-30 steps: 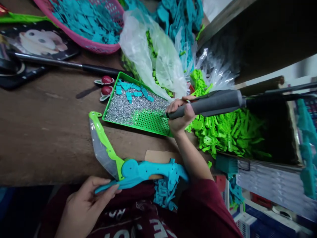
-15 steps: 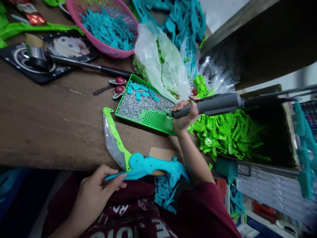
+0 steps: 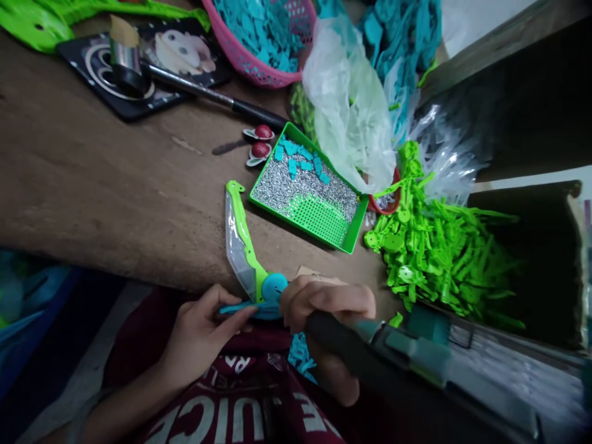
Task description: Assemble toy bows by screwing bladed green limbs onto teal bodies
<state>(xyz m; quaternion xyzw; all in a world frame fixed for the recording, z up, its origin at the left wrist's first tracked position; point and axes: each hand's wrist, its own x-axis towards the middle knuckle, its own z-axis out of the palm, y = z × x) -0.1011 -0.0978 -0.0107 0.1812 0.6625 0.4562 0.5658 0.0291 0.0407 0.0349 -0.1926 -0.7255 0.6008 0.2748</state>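
My left hand (image 3: 194,339) pinches the flat end of a blue plastic toy part (image 3: 274,286) at the table's front edge. Joined to the blue part's round end is a lime-green arm (image 3: 241,225) with a clear blade-like piece (image 3: 235,250) along it. My right hand (image 3: 326,302) is wrapped round a dark electric screwdriver (image 3: 346,348), held over the blue part. The fist hides the screwdriver's tip and much of the blue part. Farther back lies a green tray (image 3: 357,229) with small metal screws and several blue pieces.
A hammer (image 3: 198,92) lies across a black mat (image 3: 134,111) at the back left. Behind the tray are a pink basket (image 3: 263,73) and a plastic bag (image 3: 346,105). Green parts (image 3: 435,253) heap in a box at the right, near a small red bowl (image 3: 394,200).
My right hand has brought the screwdriver from the screw tray down over the blue part. My left hand keeps its pinch. The view has shifted, so the table things appear farther right.
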